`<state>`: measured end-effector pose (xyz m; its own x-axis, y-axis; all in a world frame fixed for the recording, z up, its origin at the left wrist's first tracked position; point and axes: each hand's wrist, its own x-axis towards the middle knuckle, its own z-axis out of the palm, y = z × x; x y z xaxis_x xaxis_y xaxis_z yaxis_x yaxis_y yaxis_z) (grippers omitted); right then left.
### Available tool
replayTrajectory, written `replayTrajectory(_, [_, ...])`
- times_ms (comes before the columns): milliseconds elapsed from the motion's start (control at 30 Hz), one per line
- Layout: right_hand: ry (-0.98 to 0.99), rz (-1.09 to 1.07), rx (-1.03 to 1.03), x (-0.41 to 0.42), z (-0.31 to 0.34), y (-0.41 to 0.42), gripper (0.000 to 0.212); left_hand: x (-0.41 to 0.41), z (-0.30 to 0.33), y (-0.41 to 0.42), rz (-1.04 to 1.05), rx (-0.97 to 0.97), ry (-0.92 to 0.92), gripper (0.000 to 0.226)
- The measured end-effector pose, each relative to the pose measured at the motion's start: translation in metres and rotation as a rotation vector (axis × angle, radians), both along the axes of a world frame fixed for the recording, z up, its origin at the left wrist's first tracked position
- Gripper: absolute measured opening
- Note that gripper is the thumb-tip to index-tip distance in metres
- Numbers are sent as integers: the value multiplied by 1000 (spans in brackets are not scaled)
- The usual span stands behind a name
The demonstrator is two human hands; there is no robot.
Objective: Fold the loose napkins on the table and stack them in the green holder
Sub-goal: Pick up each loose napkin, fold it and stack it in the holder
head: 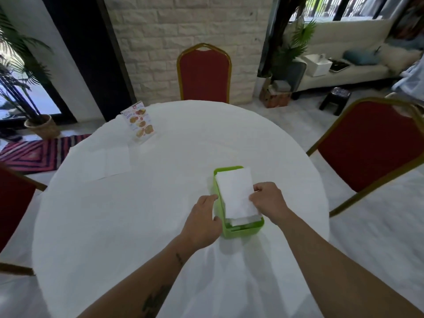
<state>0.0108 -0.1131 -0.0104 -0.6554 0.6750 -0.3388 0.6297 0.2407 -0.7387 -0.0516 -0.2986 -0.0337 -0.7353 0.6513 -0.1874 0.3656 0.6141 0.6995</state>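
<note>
A green holder (243,230) stands on the round white table (137,214), right of centre. A folded white napkin (236,193) lies tilted over its top, above other folded napkins inside. My right hand (267,199) pinches the napkin's right edge with fingers curled. My left hand (203,220) rests against the holder's left wall, fingers fairly straight. Loose unfolded napkins (107,160) lie flat at the table's far left, hard to tell apart from the cloth.
A printed menu card (138,121) stands at the far left of the table. Red chairs stand at the back (204,72), right (369,143) and left (13,203). A potted palm (27,88) and striped rug (39,152) are left.
</note>
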Motion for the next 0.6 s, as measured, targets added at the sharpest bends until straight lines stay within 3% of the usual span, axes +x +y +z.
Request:
replayTrajectory(367, [29,220,-11,2,5,11,30,18,0,18,136,42,26,58])
replayTrajectory(600, [-17,187,50,2,5,7,35,22,-2,22,92,-13,86,60])
